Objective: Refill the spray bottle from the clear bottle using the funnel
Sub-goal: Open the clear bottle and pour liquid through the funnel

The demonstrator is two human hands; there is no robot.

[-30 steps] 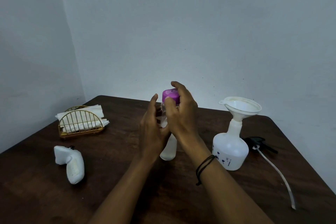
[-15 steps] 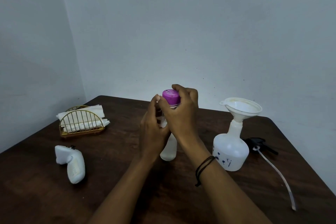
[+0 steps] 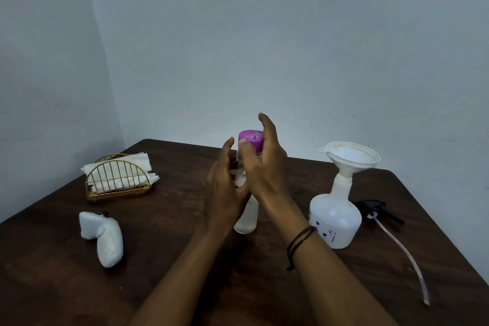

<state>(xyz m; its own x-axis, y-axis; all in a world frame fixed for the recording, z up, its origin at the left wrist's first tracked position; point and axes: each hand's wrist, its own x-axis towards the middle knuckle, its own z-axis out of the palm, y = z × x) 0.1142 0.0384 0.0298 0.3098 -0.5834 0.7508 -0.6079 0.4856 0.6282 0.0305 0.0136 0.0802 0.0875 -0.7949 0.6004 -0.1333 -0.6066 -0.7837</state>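
Note:
A clear bottle (image 3: pixel 247 219) with a purple cap (image 3: pixel 251 139) stands upright at the table's middle. My left hand (image 3: pixel 223 188) wraps its body from the left. My right hand (image 3: pixel 264 167) has thumb and fingers pinched on the purple cap, the index finger raised above it. Most of the bottle's upper half is hidden behind my hands. To the right stands the white spray bottle (image 3: pixel 334 217), headless, with a white funnel (image 3: pixel 349 157) seated in its neck.
The black spray head (image 3: pixel 375 209) with its long white tube (image 3: pixel 404 254) lies right of the spray bottle near the table edge. A gold wire holder with white napkins (image 3: pixel 119 178) and a white bundle (image 3: pixel 104 237) lie on the left.
My right hand has turned on the purple cap, its fingers shifting from curled over the top to spread with the index finger lifted. The bottle and left hand stay in place.

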